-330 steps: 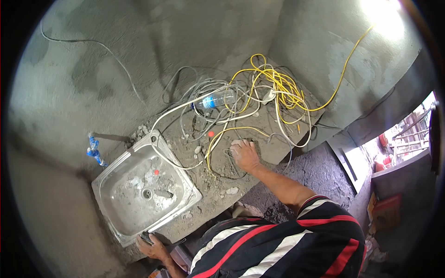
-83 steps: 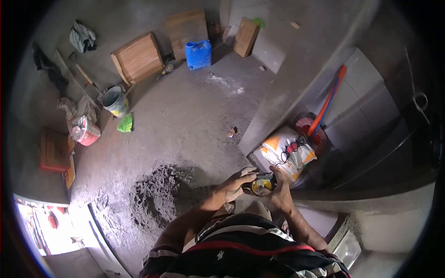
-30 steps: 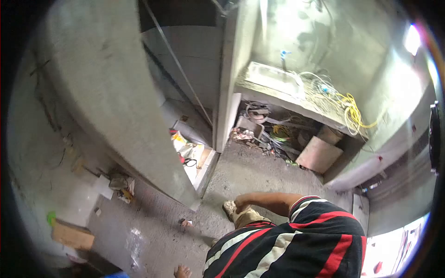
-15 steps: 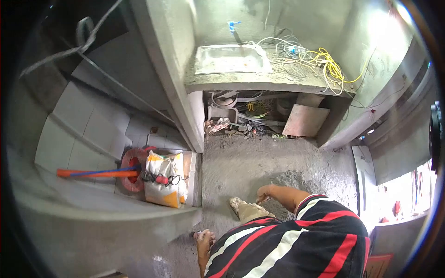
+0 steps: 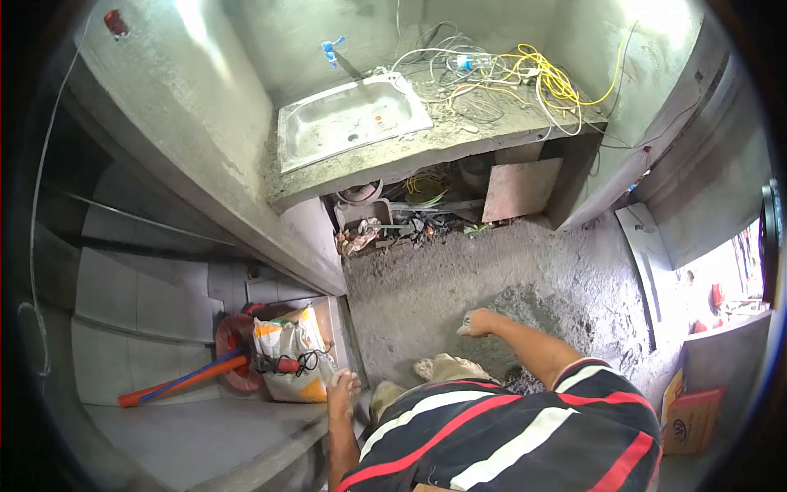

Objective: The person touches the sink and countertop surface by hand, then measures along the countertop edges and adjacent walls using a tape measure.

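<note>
Head view: left hand (image 5: 343, 385) had shifted nearer the bag (image 5: 308, 334); likely easier reach.
Left fingers: half-curled, parted, nothing visible held.
Right hand (image 5: 475, 322): fingers bent inward over floor (image 5: 418, 287); couldn't tell grip.
Corded item (image 5: 287, 364): lay on bag.
Sink (image 5: 328, 135): sat in counter, well apart from both hands.

Sink (image 5: 305, 146): sitting in the counter (image 5: 373, 170), far, left. Cables (image 5: 551, 80): lying on the counter, right of the sink. Board (image 5: 521, 190): leaning beneath the counter, right. Sack (image 5: 287, 387): resting near, left. Box (image 5: 691, 422): standing near, right.
</note>
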The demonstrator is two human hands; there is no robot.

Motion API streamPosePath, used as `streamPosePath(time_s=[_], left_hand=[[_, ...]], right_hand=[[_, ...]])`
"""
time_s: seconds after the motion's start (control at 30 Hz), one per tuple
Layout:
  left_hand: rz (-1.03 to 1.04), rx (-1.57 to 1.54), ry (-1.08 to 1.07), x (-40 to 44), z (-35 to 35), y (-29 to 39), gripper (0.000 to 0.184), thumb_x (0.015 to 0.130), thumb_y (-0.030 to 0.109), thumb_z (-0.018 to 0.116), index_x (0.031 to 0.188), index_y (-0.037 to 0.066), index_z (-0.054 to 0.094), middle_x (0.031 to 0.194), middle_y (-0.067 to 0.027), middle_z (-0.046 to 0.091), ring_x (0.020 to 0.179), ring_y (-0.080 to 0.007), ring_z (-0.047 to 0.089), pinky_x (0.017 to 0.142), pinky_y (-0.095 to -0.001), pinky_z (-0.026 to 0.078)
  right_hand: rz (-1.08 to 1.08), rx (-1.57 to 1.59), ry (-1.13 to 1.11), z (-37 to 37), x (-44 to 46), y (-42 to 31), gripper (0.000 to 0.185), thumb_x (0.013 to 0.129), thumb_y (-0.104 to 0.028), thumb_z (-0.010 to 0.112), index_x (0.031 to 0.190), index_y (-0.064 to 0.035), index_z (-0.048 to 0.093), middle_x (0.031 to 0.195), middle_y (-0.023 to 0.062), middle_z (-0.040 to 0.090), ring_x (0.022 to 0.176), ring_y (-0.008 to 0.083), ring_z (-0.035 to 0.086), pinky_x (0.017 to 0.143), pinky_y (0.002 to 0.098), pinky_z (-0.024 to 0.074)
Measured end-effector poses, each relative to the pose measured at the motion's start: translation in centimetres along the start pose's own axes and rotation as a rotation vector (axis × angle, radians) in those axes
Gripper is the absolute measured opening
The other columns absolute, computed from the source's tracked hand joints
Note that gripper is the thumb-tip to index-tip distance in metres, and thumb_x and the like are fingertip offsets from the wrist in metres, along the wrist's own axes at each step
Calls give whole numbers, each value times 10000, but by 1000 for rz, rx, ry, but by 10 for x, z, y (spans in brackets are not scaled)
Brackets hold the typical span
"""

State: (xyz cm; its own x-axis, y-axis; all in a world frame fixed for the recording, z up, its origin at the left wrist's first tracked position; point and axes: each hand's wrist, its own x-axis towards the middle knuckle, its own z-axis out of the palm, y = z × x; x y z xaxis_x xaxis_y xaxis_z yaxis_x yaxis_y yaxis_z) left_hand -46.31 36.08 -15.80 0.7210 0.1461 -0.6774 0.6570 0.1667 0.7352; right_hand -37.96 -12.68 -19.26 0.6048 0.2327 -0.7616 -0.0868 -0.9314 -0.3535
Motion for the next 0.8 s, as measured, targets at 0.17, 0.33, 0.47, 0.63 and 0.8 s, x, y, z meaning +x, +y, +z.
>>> streamPosePath(time_s=[0.17, 0.33, 0.47, 0.63, 0.8], left_hand=[[44, 78, -107, 48, 57, 60, 398, 1027, 255, 704, 1316, -15, 654, 1036, -57, 722, 854, -136, 691, 676, -245, 534], [217, 303, -170, 93, 114, 127, 382, 1016, 269, 712, 1262, -24, 698, 1025, -27, 710, 855, -108, 655, 704, -259, 521], [467, 405, -161, 140, 150, 202, 362, 1016, 231, 716, 1256, -40, 705, 1099, -83, 740, 970, -156, 678, 863, -306, 548], [720, 361, -44, 224, 170, 296, 358, 1032, 236, 728, 1262, -37, 699, 1183, -122, 749, 1076, -208, 695, 977, -356, 543], [893, 550, 172, 270, 188, 397, 444, 1029, 296, 744, 1314, -37, 676, 1288, -210, 707, 1228, -321, 644, 1118, -447, 467]], right_hand=[[-29, 476, 418, -13, -39, 32, 584, 966, -553, 664, 1256, -60, 784, 1299, 193, 758, 1226, 384, 692, 1067, 439, 520], [-2, 1117, 742, -40, -52, 53, 482, 1003, -429, 712, 1290, -45, 762, 1190, 93, 781, 1128, 216, 697, 963, 389, 559], [-172, 1914, 618, -95, -66, 37, 411, 1024, -429, 730, 1290, -121, 674, 1087, 55, 734, 998, 177, 697, 745, 383, 573], [-370, 1970, 850, -189, -35, -8, 424, 960, -366, 814, 1259, -109, 660, 1071, 49, 724, 942, 183, 709, 642, 368, 535], [-344, 1736, 1056, -288, 6, -47, 509, 951, -224, 769, 1384, -6, 615, 1170, 78, 726, 1060, 178, 693, 872, 354, 561]])
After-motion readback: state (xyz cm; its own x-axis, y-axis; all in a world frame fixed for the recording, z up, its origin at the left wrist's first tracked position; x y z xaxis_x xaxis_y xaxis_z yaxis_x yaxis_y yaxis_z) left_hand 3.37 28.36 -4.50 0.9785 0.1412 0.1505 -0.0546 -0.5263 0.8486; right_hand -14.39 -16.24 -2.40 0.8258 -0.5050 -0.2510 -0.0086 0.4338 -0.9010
